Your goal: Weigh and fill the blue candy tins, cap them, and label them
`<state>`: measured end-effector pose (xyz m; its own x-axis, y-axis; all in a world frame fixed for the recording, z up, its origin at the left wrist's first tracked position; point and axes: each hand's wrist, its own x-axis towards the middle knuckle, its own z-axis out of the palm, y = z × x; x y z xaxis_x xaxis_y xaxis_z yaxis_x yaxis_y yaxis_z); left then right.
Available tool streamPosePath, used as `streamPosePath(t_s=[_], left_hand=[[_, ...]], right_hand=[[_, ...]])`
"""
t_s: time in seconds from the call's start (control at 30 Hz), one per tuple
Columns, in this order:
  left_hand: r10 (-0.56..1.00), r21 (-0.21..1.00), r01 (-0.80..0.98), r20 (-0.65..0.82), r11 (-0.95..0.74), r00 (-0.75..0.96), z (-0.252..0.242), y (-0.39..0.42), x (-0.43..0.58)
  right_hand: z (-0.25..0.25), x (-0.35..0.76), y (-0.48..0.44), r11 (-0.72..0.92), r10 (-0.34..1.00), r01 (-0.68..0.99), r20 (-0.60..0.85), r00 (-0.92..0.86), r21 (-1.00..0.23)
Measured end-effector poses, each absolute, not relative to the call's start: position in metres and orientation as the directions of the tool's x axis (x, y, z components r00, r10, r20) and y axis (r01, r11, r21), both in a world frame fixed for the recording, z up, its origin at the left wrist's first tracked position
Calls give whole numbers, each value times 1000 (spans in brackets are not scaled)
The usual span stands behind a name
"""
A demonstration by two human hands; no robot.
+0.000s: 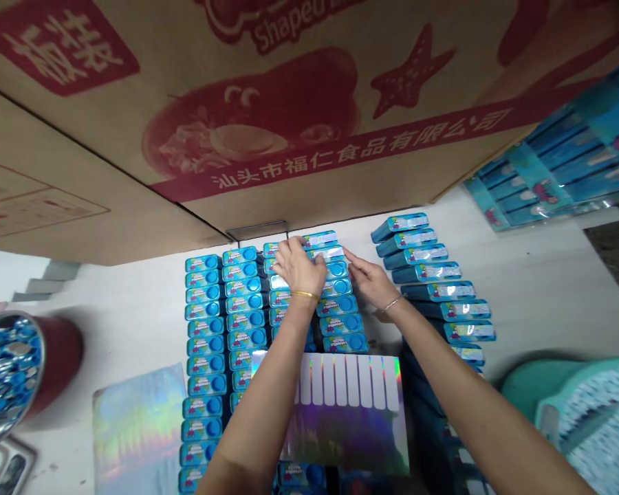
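Observation:
My left hand (300, 268) lies palm down over the back rows of blue boxes, fingers apart, its thumb beside a shiny pale label (330, 253) on a box top. At the right end of that box, the thumb and index finger of my right hand (372, 280) come close together; what is between them, if anything, I cannot make out. Narrow blue boxes (342, 304) stand in columns around my hands. Under my forearms, a silvery rainbow sticker sheet (348, 433) rests on the boxes, with several blank strips along its far edge.
Large brown cartons (309, 199) wall off the back. Another column of labelled blue boxes (451, 291) stands to the right, near a teal tub (531, 392). On the left are a shiny sheet (139, 426) and a red pot (64, 354) of blue wrapped pieces. Blue packs (557, 172) lie back right.

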<state>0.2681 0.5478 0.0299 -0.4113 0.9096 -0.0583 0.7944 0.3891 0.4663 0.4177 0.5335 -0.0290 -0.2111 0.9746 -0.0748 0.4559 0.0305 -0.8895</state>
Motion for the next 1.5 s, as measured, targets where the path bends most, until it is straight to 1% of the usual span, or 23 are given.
streamPosePath(t_s=[0.07, 0.13, 0.17, 0.2, 0.23, 0.27, 0.33, 0.37, 0.4, 0.43, 0.47, 0.53, 0.63, 0.7, 0.83, 0.9, 0.97, 1.07, 1.17, 1.27, 1.37, 1.43, 1.5], left_hand=[[913, 468, 797, -58, 381, -403, 30, 548, 271], [920, 479, 799, -51, 365, -389, 35, 544, 268], [930, 495, 802, -34, 334, -366, 39, 540, 261], [949, 522, 807, -13, 276, -316, 44, 532, 250], [972, 561, 806, 5, 191, -233, 50, 522, 235], [993, 604, 792, 12, 88, -120, 56, 508, 218], [987, 687, 719, -16, -104, 159, 70, 475, 177], [962, 704, 696, -66, -143, 265, 76, 456, 158], [940, 689, 708, -117, -156, 322, 80, 436, 141], [922, 655, 740, -175, -154, 346, 83, 418, 127], [908, 618, 773, -226, -146, 352, 85, 401, 118], [901, 564, 818, -289, -113, 323, 85, 376, 109], [905, 540, 836, -301, -96, 299, 84, 358, 113], [914, 484, 861, -259, -156, 312, 85, 355, 116], [919, 310, 896, -130, -319, 373, 86, 354, 118], [918, 255, 899, -82, -357, 388, 84, 351, 119], [921, 224, 902, -42, -369, 387, 81, 346, 120], [923, 228, 899, 0, -375, 385, 77, 331, 120], [925, 292, 885, -3, -362, 379, 79, 315, 117], [959, 350, 901, -27, -255, 282, 83, 309, 115], [977, 331, 928, -65, -173, 205, 83, 320, 116], [965, 320, 927, -107, -193, 238, 79, 331, 118], [953, 327, 919, -129, -222, 276, 75, 338, 120]], right_hand=[[-23, 423, 537, 78, 947, 595, -126, -294, -800], [-13, 425, 538, 136, 916, 744, -203, -345, -654], [-7, 425, 535, 160, 914, 801, -220, -341, -577], [0, 424, 531, 173, 925, 840, -207, -317, -514], [9, 422, 524, 174, 947, 863, -161, -279, -475], [17, 418, 515, 168, 967, 868, -92, -237, -467], [36, 404, 491, 182, 981, 831, 45, -187, -526], [45, 395, 476, 215, 975, 790, 82, -206, -573], [54, 383, 461, 251, 965, 744, 99, -243, -619], [61, 369, 445, 284, 948, 696, 86, -305, -659], [66, 355, 430, 301, 932, 666, 62, -358, -683], [72, 327, 403, 328, 896, 651, 7, -444, -685], [70, 298, 381, 324, 848, 655, -97, -521, -682], [66, 290, 378, 270, 842, 659, -160, -515, -702], [60, 288, 385, 171, 858, 683, -234, -457, -710], [58, 287, 389, 155, 861, 702, -254, -441, -695], [57, 285, 390, 149, 863, 717, -264, -431, -681], [56, 282, 388, 155, 866, 738, -268, -421, -657], [55, 281, 384, 180, 867, 750, -258, -427, -637], [54, 282, 380, 260, 860, 746, -204, -468, -613], [53, 283, 376, 349, 842, 718, -135, -523, -602], [52, 284, 375, 360, 842, 707, -113, -527, -609], [52, 284, 376, 327, 854, 706, -123, -505, -628]])
